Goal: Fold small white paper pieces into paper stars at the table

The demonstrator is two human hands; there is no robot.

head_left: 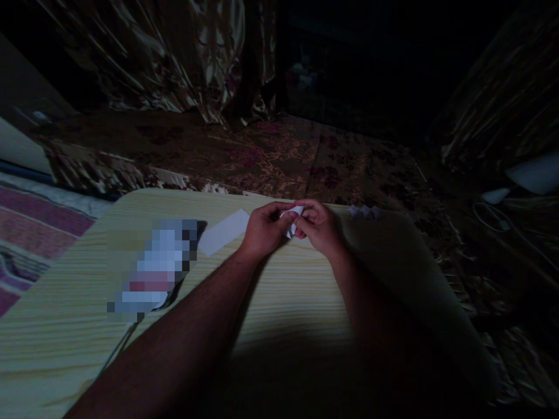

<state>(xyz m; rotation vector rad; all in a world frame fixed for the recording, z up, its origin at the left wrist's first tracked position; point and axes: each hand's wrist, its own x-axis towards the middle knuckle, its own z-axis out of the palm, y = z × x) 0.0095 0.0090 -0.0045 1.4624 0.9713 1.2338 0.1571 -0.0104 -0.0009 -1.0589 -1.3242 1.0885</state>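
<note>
While the left hand [264, 230] is pinching a small piece of folded paper [297, 210] between its thumb and curled fingers, the right hand [321, 227] is gripping the same piece from the opposite side. Both grips are closing snugly on the paper, thumbs nearly meeting over it, leaving only white corners showing above and below. Taking the table [297, 314] as a clock face with twelve at its far edge, the hands are holding this paper just past twelve. A flat white paper strip [225, 233] is lying at eleven, close beside the left wrist, and three small pale pointed pieces [365, 212] are sitting in a row at one, in shadow. At ten, a pixelated object [155, 265] is resting on the wood; blocks are masking it, so I cannot tell what it is. A thin cord [116, 349] is running from near it toward eight, passing out of sight beside the left forearm. Thumbs and fingers are covering most of the folded paper, so its full shape is staying hidden. Darkness is swallowing the right forearm and the near edge. Beyond twelve, a patterned curtain [218, 58] is fading into black, its upper part cut off.
</note>
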